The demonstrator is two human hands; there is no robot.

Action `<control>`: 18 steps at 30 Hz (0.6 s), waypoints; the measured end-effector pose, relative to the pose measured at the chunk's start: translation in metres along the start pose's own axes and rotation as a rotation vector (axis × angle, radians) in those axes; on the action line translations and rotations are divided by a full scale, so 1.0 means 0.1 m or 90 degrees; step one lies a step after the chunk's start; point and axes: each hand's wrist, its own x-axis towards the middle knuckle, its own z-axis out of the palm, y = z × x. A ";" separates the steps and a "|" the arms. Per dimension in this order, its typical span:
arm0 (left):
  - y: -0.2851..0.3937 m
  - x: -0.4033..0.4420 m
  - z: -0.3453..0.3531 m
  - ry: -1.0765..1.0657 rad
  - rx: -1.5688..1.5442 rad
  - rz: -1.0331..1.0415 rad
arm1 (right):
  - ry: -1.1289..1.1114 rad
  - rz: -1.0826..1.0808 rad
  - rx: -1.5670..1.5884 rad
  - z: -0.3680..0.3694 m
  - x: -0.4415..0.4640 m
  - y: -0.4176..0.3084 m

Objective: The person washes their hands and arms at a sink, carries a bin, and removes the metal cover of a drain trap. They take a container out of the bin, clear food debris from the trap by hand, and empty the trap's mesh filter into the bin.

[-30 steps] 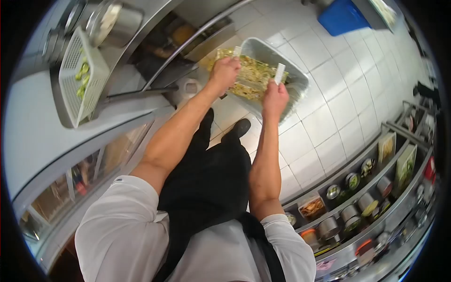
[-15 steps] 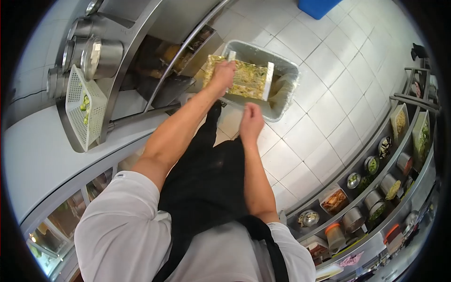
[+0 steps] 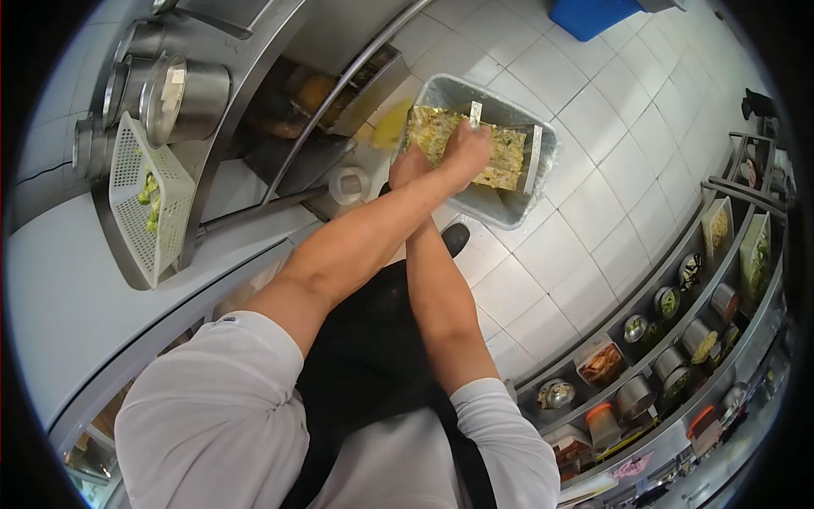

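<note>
A flat rectangular slab (image 3: 507,154), covered in yellow-green food bits, lies over a grey plastic bin (image 3: 494,219). A pale metal-looking strip (image 3: 533,161) edges its right end. My left hand (image 3: 468,154) reaches across to the right over the slab, its fingers closed around a flat pale strip like a scraper (image 3: 476,112). Under the crossed left forearm, my right hand (image 3: 410,166) is closed beside the slab's near left edge. The left wrist partly covers it, and I cannot see what is in its fingers.
On the left counter stand a white perforated basket (image 3: 124,212) with green pieces and a steel pot (image 3: 203,97). A blue container (image 3: 589,19) is at the top. Along the right runs a shelf with several food containers, including an orange-lidded jar (image 3: 604,428).
My left hand has moved right along the slab with the pale strip. My right hand has moved left beneath it, so my forearms now cross. The bin appears slightly lower and farther right.
</note>
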 end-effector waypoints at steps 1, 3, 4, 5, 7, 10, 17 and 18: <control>-0.04 0.00 0.02 0.017 0.006 0.017 | -0.010 0.019 -0.022 0.03 0.03 -0.03; -0.07 0.01 0.07 0.032 0.013 0.035 | -0.029 0.057 -0.065 0.00 0.10 -0.09; -0.06 0.00 0.08 0.029 0.015 0.036 | -0.038 0.062 -0.062 -0.01 0.11 -0.10; -0.05 -0.01 0.10 0.024 0.018 0.038 | -0.045 0.069 -0.058 -0.01 0.13 -0.11; -0.03 -0.01 0.08 -0.034 -0.008 0.000 | -0.039 0.077 -0.051 0.01 0.17 -0.10; 0.00 -0.05 0.11 -0.054 -0.001 -0.028 | -0.046 0.107 -0.056 0.09 0.27 -0.05; 0.18 -0.18 0.06 -0.064 -0.004 -0.075 | 0.004 0.182 -0.005 0.26 0.39 -0.07; 0.19 -0.18 0.06 -0.062 -0.009 -0.077 | 0.009 0.160 -0.006 0.28 0.38 -0.05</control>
